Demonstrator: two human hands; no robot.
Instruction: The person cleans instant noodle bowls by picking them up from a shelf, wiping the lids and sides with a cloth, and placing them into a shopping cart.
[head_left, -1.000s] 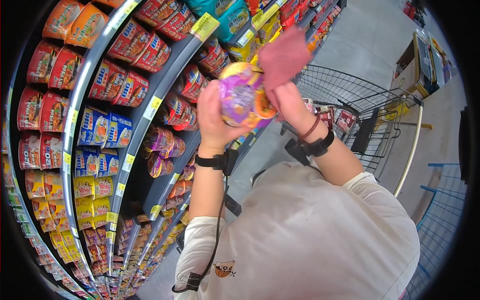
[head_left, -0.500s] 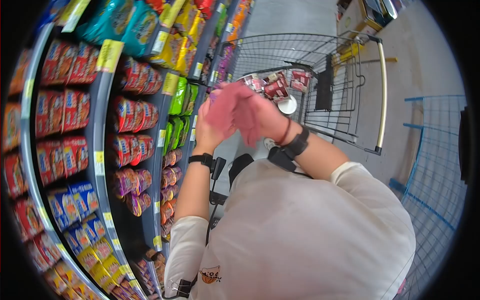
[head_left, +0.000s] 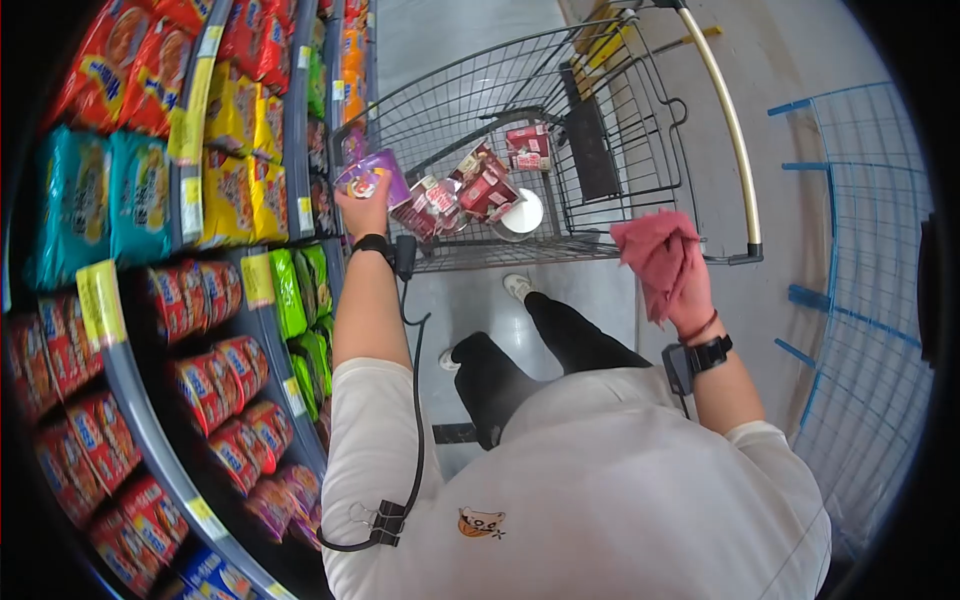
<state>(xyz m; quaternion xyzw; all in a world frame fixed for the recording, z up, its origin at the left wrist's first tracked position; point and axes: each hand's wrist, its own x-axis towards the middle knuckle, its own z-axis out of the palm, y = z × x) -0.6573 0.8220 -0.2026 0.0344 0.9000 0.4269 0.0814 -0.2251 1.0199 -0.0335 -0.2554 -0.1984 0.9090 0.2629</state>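
Observation:
My left hand (head_left: 363,209) holds a purple noodle bowl (head_left: 371,177) out over the near left corner of a wire shopping cart (head_left: 640,150). My right hand (head_left: 685,290) grips a crumpled red cloth (head_left: 652,250), held apart from the bowl near the cart's handle (head_left: 725,110). Several red packets (head_left: 470,185) and a white bowl (head_left: 520,215) lie in the cart basket.
Shelves (head_left: 190,190) of noodle packets and bowls run along the left, close to my left arm. A blue wire rack (head_left: 860,300) stands on the right. The grey floor (head_left: 450,300) of the aisle lies between the shelves and the cart.
My hands have separated: the left carried the purple bowl from in front of me over to the cart, and the right dropped away to the right with the red cloth. The view swung toward the cart.

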